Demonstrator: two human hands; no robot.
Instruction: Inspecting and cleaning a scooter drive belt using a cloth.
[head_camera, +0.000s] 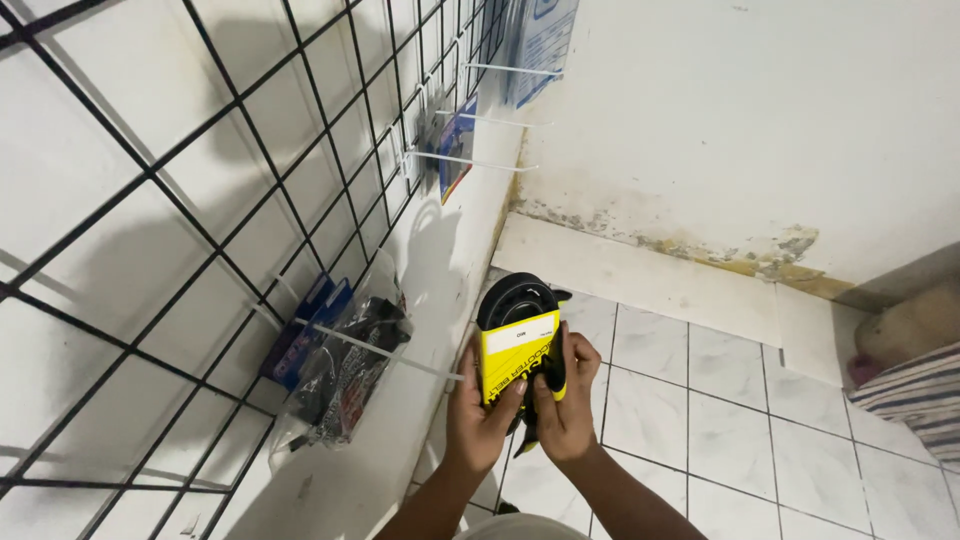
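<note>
Both my hands hold a black rubber belt in a yellow cardboard sleeve (515, 345) upright in front of me. My left hand (478, 412) grips the sleeve's lower left edge, thumb on its face. My right hand (563, 415) grips the right side, fingers wrapped over the belt. The belt's black loop (515, 296) sticks out above the sleeve. A white wire hook (385, 352) on the black grid panel (200, 250) points toward the package, its tip just left of the sleeve.
On that hook hangs a clear bag of dark parts (345, 375), with blue packages (300, 335) behind it. Higher hooks (470, 160) carry blue carded items (455, 150). White floor tiles (720, 400) lie below; a striped cloth (915, 395) sits at right.
</note>
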